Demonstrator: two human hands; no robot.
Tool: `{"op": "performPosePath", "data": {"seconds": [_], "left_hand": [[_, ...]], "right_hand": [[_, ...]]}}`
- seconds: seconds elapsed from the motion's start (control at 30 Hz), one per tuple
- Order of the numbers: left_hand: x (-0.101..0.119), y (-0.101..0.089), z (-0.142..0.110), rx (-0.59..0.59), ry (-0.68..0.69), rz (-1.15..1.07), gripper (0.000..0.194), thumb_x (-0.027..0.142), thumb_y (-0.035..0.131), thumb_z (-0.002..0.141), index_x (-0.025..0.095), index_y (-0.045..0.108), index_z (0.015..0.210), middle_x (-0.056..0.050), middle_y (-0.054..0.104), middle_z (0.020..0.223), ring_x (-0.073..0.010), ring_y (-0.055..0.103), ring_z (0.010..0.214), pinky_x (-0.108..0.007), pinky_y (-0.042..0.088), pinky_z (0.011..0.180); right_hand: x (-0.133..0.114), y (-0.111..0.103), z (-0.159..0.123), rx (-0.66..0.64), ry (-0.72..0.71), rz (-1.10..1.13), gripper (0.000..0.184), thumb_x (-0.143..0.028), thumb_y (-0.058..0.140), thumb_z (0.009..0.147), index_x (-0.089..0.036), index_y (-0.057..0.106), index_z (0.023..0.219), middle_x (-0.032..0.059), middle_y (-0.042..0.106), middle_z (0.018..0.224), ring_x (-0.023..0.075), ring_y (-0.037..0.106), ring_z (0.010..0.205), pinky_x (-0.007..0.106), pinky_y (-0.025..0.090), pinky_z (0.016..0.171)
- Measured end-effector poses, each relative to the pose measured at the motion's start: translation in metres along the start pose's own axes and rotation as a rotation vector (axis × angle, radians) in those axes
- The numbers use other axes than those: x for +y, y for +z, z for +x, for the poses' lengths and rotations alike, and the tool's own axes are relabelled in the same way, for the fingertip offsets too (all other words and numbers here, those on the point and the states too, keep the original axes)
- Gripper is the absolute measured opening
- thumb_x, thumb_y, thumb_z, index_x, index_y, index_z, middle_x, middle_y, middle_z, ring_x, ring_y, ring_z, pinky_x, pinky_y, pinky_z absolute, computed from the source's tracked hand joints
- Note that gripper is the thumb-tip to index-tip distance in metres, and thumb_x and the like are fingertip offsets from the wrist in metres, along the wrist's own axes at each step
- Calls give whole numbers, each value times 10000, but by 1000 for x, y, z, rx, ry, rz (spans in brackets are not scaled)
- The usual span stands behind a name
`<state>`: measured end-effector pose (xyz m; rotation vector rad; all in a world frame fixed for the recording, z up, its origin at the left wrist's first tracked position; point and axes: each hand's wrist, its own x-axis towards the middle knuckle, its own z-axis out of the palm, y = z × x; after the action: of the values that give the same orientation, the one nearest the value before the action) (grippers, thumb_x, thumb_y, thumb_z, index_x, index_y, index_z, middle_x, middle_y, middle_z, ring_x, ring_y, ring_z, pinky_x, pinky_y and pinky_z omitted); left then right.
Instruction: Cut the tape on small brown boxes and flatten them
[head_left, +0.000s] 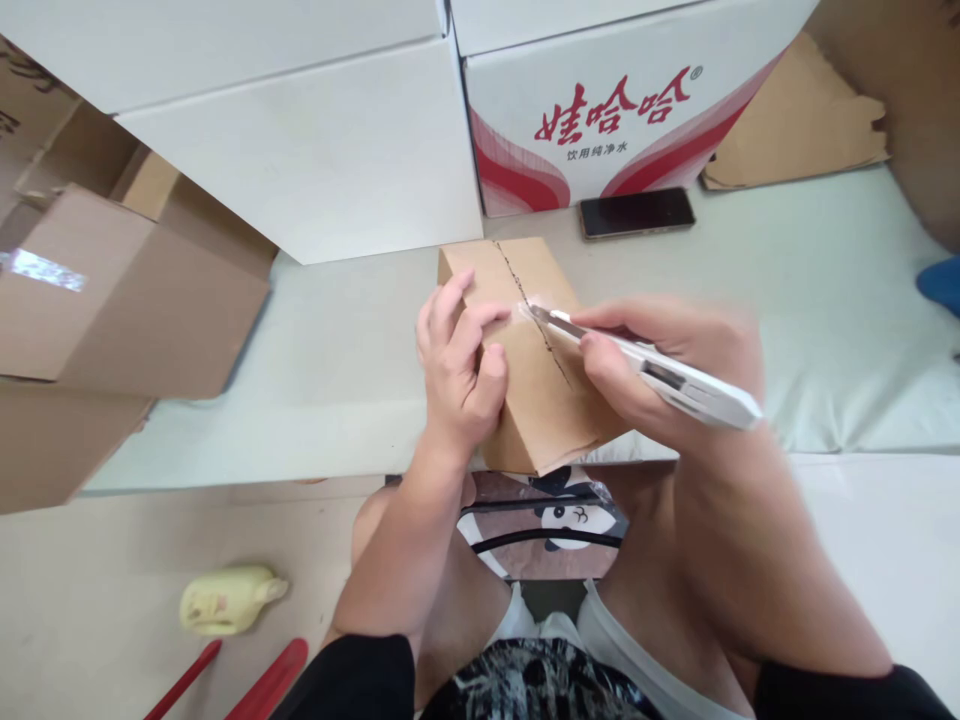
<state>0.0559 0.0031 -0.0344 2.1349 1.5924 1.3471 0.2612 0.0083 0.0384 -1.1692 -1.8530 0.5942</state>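
A small brown cardboard box point(536, 420) rests near the front edge of the pale green padded surface, a dark dotted seam running along its top. My left hand point(469, 375) grips the box at its left side, fingers bent over the top edge. In my right hand point(660, 360) is a white utility knife point(690, 390), blade out. Its tip touches or lies just above the seam, by a shiny patch of clear tape point(536, 303). Part of the box's right side is hidden behind my right hand.
Behind the box stand a white carton point(322, 170) and a white-and-red carton point(517, 130), with a phone point(637, 213) in front. Open brown boxes point(135, 290) stand at the left; flattened cardboard point(795, 130) lies back right. A yellow bottle point(229, 600) lies on the floor.
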Motion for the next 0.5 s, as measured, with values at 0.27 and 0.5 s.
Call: {"op": "performPosePath", "data": {"seconds": [0.27,0.5], "left_hand": [[-8,1,-1,58,32,-41,465,638,390,1039,303,599,1285,-120,488,1563,-333,443,1513,-592,369,1247],[-53,7,-4,141,-187,-197,647,770,424,967,410,389,1503,-62,369,1685,-325,348,1598,-552,440,1195]], "right_hand": [[82,4,18,781,148,182,60,-229,471,818,-280,501,810,20,646,770,212,699,767,399,572,792],[114,10,14,161,419,-113,424,-342,710,767,-242,606,1166,124,735,1218,311,689,1189,517,514,1078]]}}
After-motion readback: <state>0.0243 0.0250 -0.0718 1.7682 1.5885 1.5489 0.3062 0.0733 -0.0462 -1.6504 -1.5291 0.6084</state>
